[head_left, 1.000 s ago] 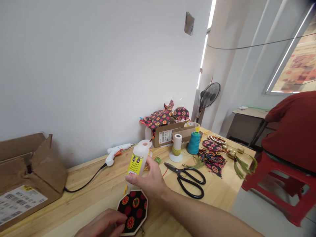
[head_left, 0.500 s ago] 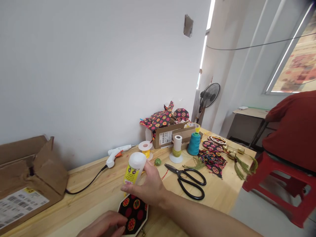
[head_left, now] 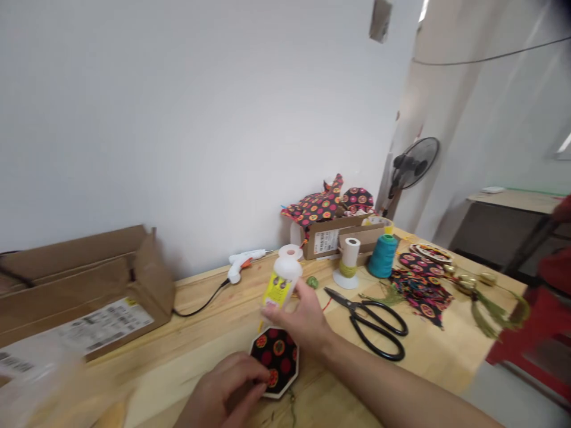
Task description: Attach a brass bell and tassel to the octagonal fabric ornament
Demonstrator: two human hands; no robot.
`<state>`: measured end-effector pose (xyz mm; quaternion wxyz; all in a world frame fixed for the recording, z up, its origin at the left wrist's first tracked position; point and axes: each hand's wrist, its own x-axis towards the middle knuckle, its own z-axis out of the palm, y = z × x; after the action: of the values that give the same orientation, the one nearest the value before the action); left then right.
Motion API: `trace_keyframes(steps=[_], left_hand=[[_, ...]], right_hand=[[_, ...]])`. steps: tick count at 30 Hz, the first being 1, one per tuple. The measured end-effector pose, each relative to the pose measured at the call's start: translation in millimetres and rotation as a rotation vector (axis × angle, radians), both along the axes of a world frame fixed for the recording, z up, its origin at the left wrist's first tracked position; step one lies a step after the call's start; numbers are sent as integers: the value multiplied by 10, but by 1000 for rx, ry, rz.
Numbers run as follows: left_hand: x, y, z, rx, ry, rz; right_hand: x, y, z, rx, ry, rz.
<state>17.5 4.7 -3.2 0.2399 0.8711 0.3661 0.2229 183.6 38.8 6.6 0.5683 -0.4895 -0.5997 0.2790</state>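
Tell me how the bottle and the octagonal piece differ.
The bottle is whitish with a yellow label; the octagonal piece is dark and patterned with a pale rim. The bottle is rounded; the octagonal piece is flat. The right hand grips only the bottle, not the octagonal piece.

View swung left. Bottle (head_left: pixel 277 288) in right hand (head_left: pixel 307 321) again overlapped spool (head_left: pixel 289 251). Clear plastic (head_left: pixel 51 380) appeared lower left; person (head_left: pixel 564 211) nearly gone.

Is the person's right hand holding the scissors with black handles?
No, the right hand holds the yellow-labelled bottle, while the scissors lie on the wooden table.
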Motion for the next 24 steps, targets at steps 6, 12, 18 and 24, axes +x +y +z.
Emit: trace_keyframes(steps=[6, 12, 18, 24], left_hand=[[94, -130, 85, 65, -5, -53], [117, -177, 90, 93, -20, -35], [152, -229, 121, -6, 3, 27], [142, -239, 123, -95, -18, 78]], right_hand=[[17, -5, 28, -12, 18, 67], [7, -70, 74, 13, -146, 54], [-40, -77, 43, 53, -235, 66], [-66, -75, 22, 51, -271, 60]])
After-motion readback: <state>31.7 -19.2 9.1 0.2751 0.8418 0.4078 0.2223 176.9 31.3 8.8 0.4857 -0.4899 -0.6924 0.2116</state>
